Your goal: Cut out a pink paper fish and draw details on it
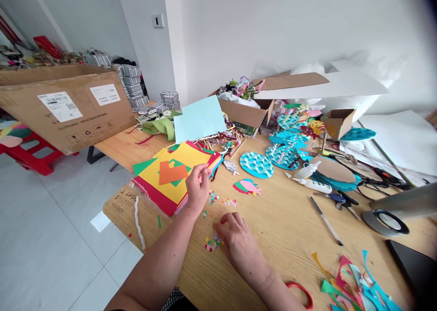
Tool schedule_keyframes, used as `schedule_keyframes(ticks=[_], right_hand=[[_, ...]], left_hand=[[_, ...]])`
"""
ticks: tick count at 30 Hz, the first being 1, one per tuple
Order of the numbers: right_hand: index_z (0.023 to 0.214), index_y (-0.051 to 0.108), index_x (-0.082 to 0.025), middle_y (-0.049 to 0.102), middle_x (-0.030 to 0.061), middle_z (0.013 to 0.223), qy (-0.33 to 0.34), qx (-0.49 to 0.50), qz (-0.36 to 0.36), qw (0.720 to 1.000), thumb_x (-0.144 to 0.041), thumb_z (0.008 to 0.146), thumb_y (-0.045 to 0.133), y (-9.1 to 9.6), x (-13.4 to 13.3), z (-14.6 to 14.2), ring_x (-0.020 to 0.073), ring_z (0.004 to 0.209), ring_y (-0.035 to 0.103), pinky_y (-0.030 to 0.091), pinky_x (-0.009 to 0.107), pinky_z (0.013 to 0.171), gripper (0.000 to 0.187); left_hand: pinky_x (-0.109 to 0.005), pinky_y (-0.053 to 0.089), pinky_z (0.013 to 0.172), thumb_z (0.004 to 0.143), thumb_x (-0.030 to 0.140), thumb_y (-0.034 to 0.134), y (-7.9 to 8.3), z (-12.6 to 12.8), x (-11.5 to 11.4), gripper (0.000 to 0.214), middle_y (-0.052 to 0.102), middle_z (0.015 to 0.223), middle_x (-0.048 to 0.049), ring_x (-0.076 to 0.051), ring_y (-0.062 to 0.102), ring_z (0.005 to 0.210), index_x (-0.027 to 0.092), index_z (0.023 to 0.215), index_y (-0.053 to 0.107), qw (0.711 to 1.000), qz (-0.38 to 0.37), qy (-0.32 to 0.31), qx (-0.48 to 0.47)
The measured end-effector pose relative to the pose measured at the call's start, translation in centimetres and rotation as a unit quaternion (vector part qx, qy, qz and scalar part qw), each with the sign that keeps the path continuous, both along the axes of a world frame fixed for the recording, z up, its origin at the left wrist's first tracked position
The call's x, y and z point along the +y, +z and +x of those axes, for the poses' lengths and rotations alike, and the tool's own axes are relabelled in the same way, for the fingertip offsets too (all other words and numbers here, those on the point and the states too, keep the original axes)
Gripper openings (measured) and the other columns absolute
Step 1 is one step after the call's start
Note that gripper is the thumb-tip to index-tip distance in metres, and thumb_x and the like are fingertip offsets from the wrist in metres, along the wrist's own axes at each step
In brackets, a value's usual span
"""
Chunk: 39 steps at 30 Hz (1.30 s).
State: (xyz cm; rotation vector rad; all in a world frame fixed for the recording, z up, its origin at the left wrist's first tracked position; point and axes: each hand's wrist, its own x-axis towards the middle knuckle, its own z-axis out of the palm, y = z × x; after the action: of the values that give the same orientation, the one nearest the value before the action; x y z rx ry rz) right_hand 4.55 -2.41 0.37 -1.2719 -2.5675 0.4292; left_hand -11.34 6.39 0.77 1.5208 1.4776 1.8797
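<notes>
My left hand (198,189) is closed, held by the right edge of a stack of coloured paper sheets (194,155). A speck of pink shows at its fingers, too small to name. Fingers bent and drawn together, my right hand (236,238) is low over the table beside a small pile of coloured paper dots (212,243). Whether a dot is between its fingertips is hidden. More paper dots (229,202) lie in loose groups just beyond. Several layered paper fish (247,186) and a blue wavy paper oval (256,165) rest farther back.
Paper scraps (358,286) and red-handled scissors (300,293) lie at the near right. A pen (326,221), glue bottle (313,185), tape roll (385,222) and keys (337,199) are to the right. Craft boxes (244,111) stand behind; a large carton (68,108) is at left.
</notes>
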Motion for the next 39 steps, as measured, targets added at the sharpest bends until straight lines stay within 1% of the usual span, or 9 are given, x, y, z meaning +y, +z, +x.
schedule_keyframes(ticks=[5, 11, 14, 16, 21, 25, 29, 34, 39], right_hand=[[0.105, 0.066, -0.022, 0.058, 0.0071, 0.102, 0.021, 0.005, 0.014, 1.000, 0.001, 0.081, 0.054, 0.1, 0.4, -1.3, 0.0214, 0.094, 0.049, 0.044, 0.032, 0.080, 0.036], [0.103, 0.065, -0.020, 0.057, 0.0081, 0.095, 0.022, -0.035, 0.033, 0.999, -0.009, 0.086, 0.055, -0.4, 0.8, -2.7, 0.0222, 0.088, 0.049, 0.043, 0.033, 0.077, 0.022], [0.095, 0.065, -0.020, 0.057, 0.0070, 0.094, 0.029, -0.026, 0.021, 0.999, -0.007, 0.084, 0.057, -0.5, 0.3, -2.6, 0.0216, 0.087, 0.047, 0.042, 0.032, 0.076, 0.019], [0.091, 0.066, -0.020, 0.057, 0.0059, 0.094, 0.034, -0.008, 0.005, 0.999, -0.002, 0.080, 0.058, -0.3, 0.1, -2.3, 0.0208, 0.088, 0.047, 0.042, 0.030, 0.076, 0.023], [0.105, 0.066, -0.021, 0.056, 0.0074, 0.096, 0.007, 0.009, 0.002, 1.000, 0.001, 0.081, 0.053, 0.2, 0.9, -1.8, 0.0204, 0.090, 0.046, 0.042, 0.030, 0.079, 0.035], [0.101, 0.067, -0.021, 0.056, 0.0082, 0.096, -0.001, -0.027, 0.011, 1.000, -0.005, 0.083, 0.054, 0.2, 1.8, -2.3, 0.0218, 0.090, 0.046, 0.041, 0.032, 0.079, 0.027], [0.107, 0.065, -0.024, 0.055, 0.0077, 0.097, -0.002, -0.036, 0.013, 0.999, -0.004, 0.084, 0.052, 0.1, 1.8, -1.9, 0.0212, 0.091, 0.047, 0.040, 0.031, 0.079, 0.033], [0.101, 0.067, -0.024, 0.055, 0.0077, 0.098, -0.006, -0.052, 0.000, 0.999, -0.004, 0.083, 0.053, 0.0, 1.3, -1.1, 0.0215, 0.093, 0.047, 0.039, 0.030, 0.078, 0.030], [0.116, 0.060, -0.027, 0.055, 0.0081, 0.098, -0.006, -0.064, 0.027, 0.998, -0.005, 0.085, 0.052, 0.1, 2.5, -2.0, 0.0221, 0.091, 0.046, 0.038, 0.031, 0.079, 0.039]], left_hand=[[-0.027, 0.052, 0.070, 0.093, 0.030, 0.046, -0.2, 0.1, 0.1, 0.018, 0.066, 0.080, -0.0047, -0.016, 0.065, 0.075, 0.019, 0.099, 0.059, 1.000, 0.001, -0.007, -0.002], [-0.027, 0.052, 0.071, 0.093, 0.030, 0.046, -0.4, 0.0, 0.2, 0.018, 0.066, 0.081, -0.0041, -0.016, 0.066, 0.076, 0.019, 0.100, 0.058, 1.000, 0.000, -0.004, -0.005], [-0.027, 0.052, 0.072, 0.093, 0.030, 0.046, -0.3, 0.0, 0.2, 0.018, 0.066, 0.081, -0.0041, -0.016, 0.066, 0.077, 0.019, 0.100, 0.059, 1.000, -0.003, 0.000, -0.004], [-0.027, 0.052, 0.072, 0.093, 0.030, 0.046, -0.3, 0.0, 0.1, 0.018, 0.066, 0.082, -0.0039, -0.016, 0.066, 0.077, 0.020, 0.100, 0.059, 1.000, -0.003, 0.002, -0.003], [-0.026, 0.052, 0.070, 0.093, 0.032, 0.046, -0.2, 0.1, 0.1, 0.019, 0.066, 0.080, -0.0034, -0.016, 0.066, 0.075, 0.020, 0.099, 0.059, 1.000, -0.004, 0.002, 0.001], [-0.026, 0.052, 0.070, 0.093, 0.033, 0.046, -0.3, 0.1, 0.1, 0.019, 0.066, 0.081, -0.0037, -0.016, 0.066, 0.075, 0.020, 0.099, 0.059, 1.000, -0.006, 0.002, 0.007], [-0.026, 0.052, 0.070, 0.093, 0.033, 0.046, -0.3, 0.0, 0.2, 0.019, 0.067, 0.080, -0.0035, -0.015, 0.066, 0.075, 0.020, 0.099, 0.059, 1.000, -0.006, 0.004, 0.007], [-0.027, 0.052, 0.072, 0.093, 0.033, 0.046, 0.0, -0.1, 0.2, 0.020, 0.067, 0.080, -0.0038, -0.015, 0.066, 0.075, 0.019, 0.099, 0.059, 1.000, -0.004, 0.011, 0.002], [-0.028, 0.052, 0.072, 0.093, 0.032, 0.046, -0.2, -0.3, 0.3, 0.019, 0.067, 0.080, -0.0037, -0.016, 0.066, 0.076, 0.019, 0.099, 0.058, 1.000, -0.004, 0.012, -0.001]])
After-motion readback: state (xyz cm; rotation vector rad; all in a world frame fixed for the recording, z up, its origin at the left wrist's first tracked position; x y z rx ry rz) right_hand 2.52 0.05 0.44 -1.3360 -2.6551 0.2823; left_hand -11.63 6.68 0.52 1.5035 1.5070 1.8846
